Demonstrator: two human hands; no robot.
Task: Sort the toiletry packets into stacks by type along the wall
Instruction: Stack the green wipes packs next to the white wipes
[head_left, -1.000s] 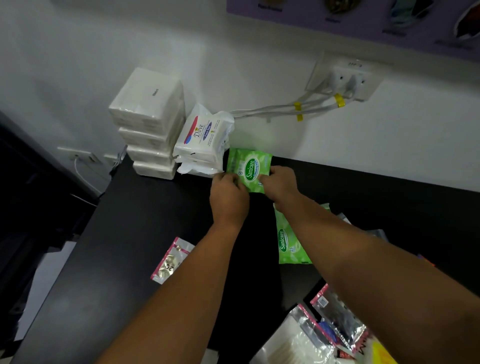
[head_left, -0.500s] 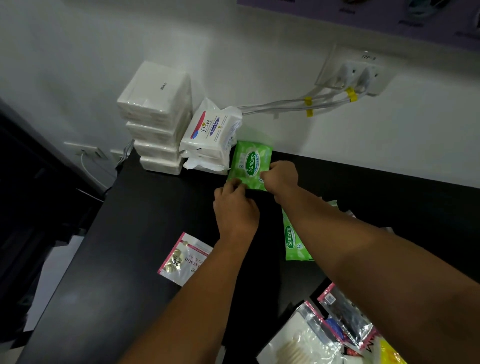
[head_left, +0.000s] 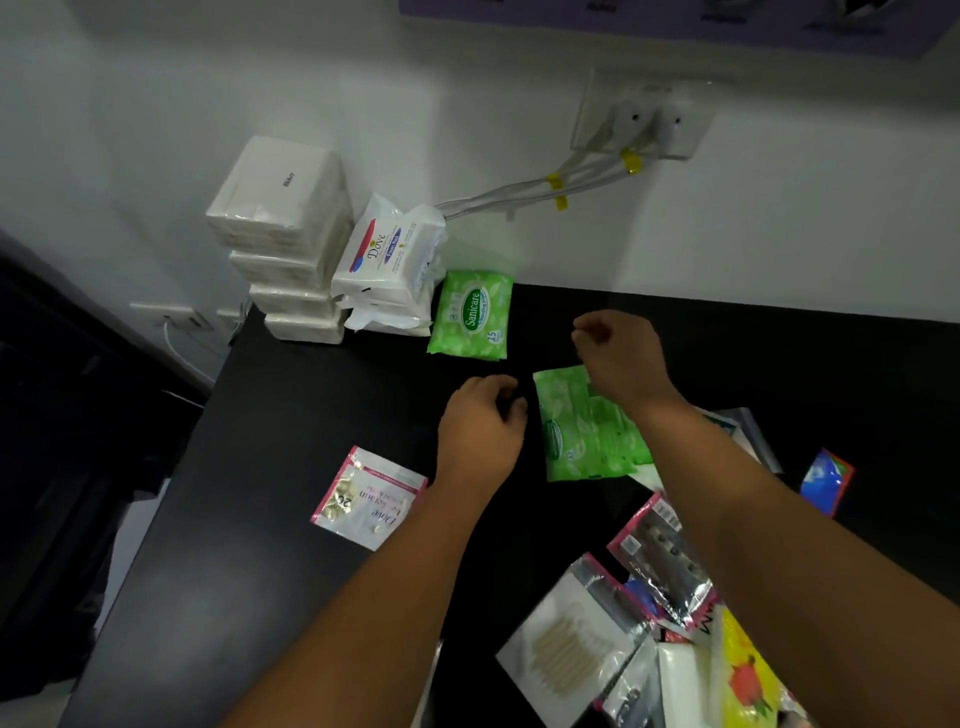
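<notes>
Two hands (head_left: 480, 431) (head_left: 618, 353), seemingly empty

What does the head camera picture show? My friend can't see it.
Two bare hands, left hand and right hand, hover empty over a black table, between a green Sanicare wipes packet lying by the white wall and another green packet.

Both hands have let go of the green Sanicare packet (head_left: 471, 321); withdrawn.
</notes>
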